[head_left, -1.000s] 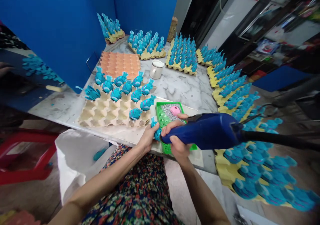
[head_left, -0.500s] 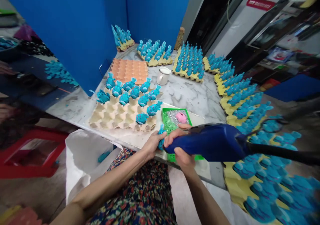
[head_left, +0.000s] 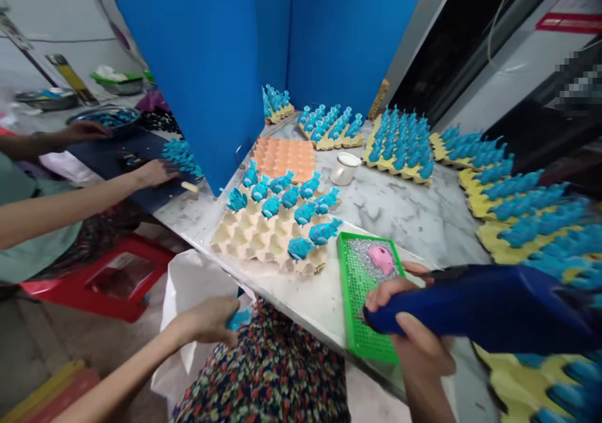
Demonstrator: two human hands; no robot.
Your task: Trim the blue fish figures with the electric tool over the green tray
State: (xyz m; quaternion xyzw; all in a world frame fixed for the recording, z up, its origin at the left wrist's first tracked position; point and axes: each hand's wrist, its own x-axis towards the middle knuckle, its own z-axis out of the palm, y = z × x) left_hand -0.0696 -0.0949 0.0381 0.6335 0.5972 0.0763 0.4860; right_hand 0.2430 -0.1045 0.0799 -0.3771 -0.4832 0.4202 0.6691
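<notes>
Right hand (head_left: 420, 343): tool (head_left: 480, 307); left hand (head_left: 211, 319) at blue piece (head_left: 239, 318)

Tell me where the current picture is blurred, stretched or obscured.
In the head view, the blue figures at lower right look smeared; in the head view, the blue handheld tool goes soft toward its rear; in the head view, a pixelated patch masks part of the upper right.

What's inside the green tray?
The green tray holds silvery grains and a pink piece near its far end; the right hand and blue tool hide part of its right side.
</notes>
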